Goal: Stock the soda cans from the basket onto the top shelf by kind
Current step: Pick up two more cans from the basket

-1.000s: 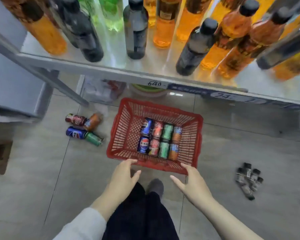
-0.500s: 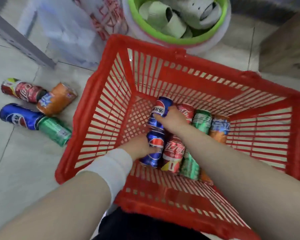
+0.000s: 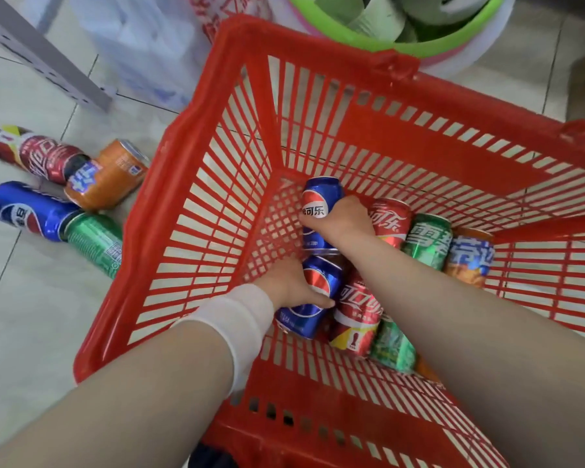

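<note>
Pale floor tiles [image 3: 31, 332] are filling the background, with a grey shelf leg [image 3: 48, 59] slanting across the far left; four loose cans are lying on their sides at the left, a red can [image 3: 44, 157] touching an orange can [image 3: 110, 177] farther off, a blue can [image 3: 27, 211] touching a green can [image 3: 95, 241] nearer; just right of them a red basket [image 3: 196, 231] is standing on the floor, with a clear plastic bag [image 3: 142, 45] and a green-rimmed tub [image 3: 402, 45] sitting beyond it; inside the basket eight soda cans are lying in two rows; the left hand [image 3: 291, 285], a white cuff [image 3: 237, 325] at its wrist, is closing round the near blue can [image 3: 314, 298], fingers curling over its side; the right hand [image 3: 341, 221] is wrapping round the far blue can [image 3: 318, 204], fingers hidden beneath it; right of these, red cans [image 3: 389, 221], green cans [image 3: 426, 241] and an orange can [image 3: 470, 261] are lying side by side, the near row partly hidden under the right forearm.
</note>
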